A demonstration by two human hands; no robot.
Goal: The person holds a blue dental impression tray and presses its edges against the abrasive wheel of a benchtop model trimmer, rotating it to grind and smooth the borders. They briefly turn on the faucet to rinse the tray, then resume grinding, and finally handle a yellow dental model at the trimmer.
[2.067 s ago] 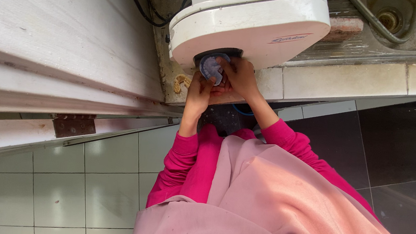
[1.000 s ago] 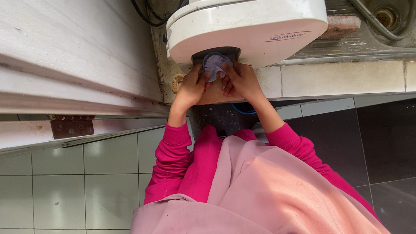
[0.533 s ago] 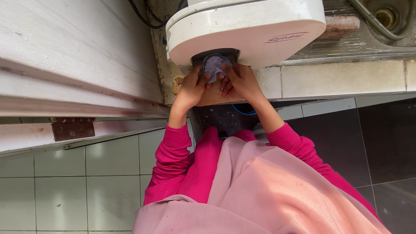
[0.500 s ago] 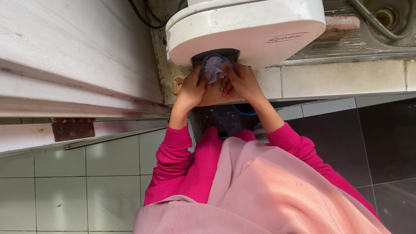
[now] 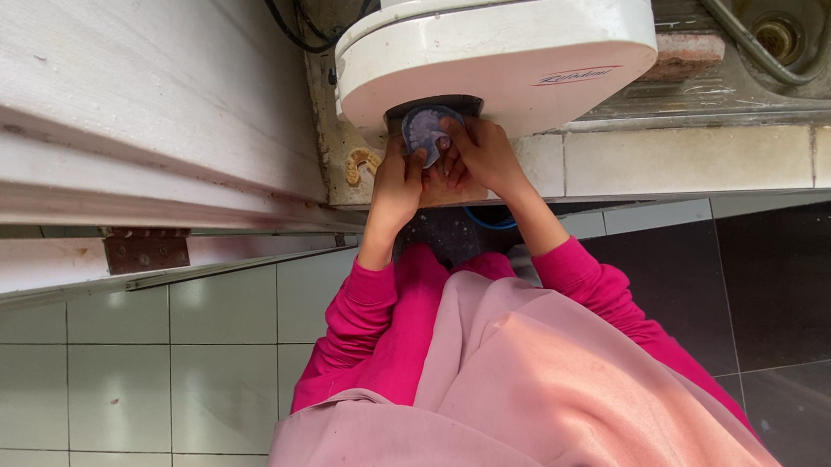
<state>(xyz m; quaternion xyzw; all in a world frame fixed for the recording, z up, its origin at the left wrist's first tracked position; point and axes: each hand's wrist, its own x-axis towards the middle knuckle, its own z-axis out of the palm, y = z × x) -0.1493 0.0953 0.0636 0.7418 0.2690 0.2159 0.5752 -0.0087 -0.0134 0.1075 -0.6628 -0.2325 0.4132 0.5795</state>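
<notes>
Hands (image 5: 441,171) cover pt of grey dial (image 5: 427,126); white appliance (image 5: 497,45) cut off at top.

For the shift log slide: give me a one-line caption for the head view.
Both hands, left hand and right hand, grip a round grey dial on a white appliance.

A: Where is the machine (image 5: 496,55)?
B: On the counter (image 5: 703,158), its front hanging over the edge. The sink (image 5: 812,48) lies to its right, with a hose (image 5: 743,37) in it.

A: And the dial (image 5: 427,129)?
B: Low on the machine's front, between the 2 hands. The left hand (image 5: 398,177) touches it from the left, the right hand (image 5: 478,154) from the right.

A: What's to the left?
B: A door (image 5: 118,87), with a hinge (image 5: 145,250) below it. Cables (image 5: 275,11) run behind the machine.
</notes>
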